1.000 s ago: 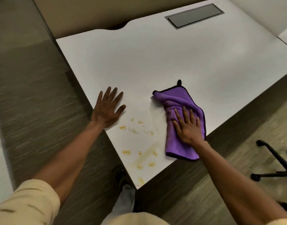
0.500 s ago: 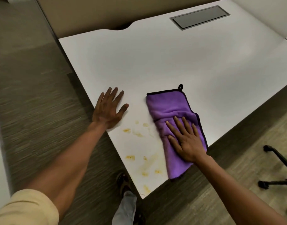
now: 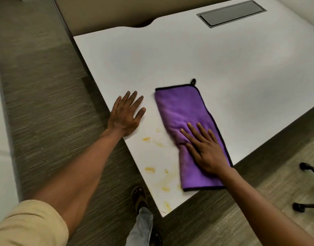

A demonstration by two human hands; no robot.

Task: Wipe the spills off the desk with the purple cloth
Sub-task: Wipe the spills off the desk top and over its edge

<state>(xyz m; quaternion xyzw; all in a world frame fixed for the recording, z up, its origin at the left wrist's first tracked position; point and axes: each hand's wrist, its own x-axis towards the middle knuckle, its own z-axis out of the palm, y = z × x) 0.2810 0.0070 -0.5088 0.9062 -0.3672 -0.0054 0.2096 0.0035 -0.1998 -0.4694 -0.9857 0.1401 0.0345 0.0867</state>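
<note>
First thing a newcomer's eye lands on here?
The purple cloth, vivid on the white desk, with the right hand pressed flat on its near half. Next, yellow-orange spills dotting the desk's near corner, between the cloth and the left hand, which lies flat on the desk edge.

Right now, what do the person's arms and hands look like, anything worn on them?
Both forearms are bare from above the elbow down. The left arm ends in a short beige sleeve at the upper arm; only the bare part of the right arm is in view. The left hand and right hand are bare: no gloves, rings, watch or bracelets visible.
</note>
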